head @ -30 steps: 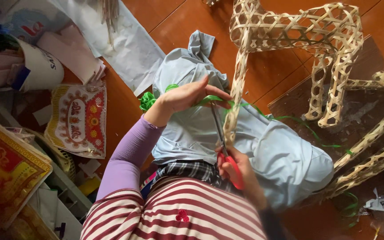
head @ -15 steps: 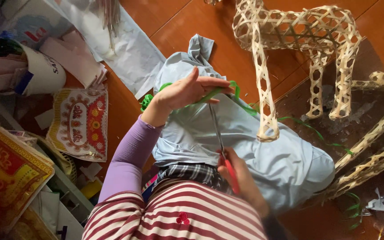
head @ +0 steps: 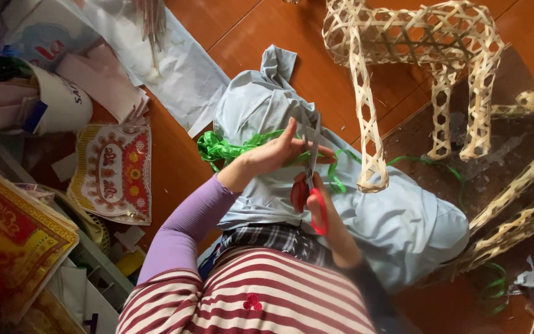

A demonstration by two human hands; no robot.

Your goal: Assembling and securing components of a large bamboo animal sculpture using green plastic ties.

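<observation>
Holding a strip of green ribbon point(head: 230, 148) taut with my left hand point(head: 276, 154), fingers pinched together on it, I keep it raised off the pale blue cloth point(head: 397, 226) spread over my lap so the blades can reach it. My right hand point(head: 316, 204) is clamped through the red handles of the scissors point(head: 312, 167), the blades pointing away from me and set just beside my left fingertips, close to where the ribbon is stretched. More ribbon bunches to the left and trails right across the cloth. A woven bamboo frame point(head: 415, 37) shaped like a four-legged animal stands on the wooden floor point(head: 261, 25) ahead, one leg resting on the cloth. Patterned paper point(head: 115, 173) lies on the floor at my left, within easy reach.
</observation>
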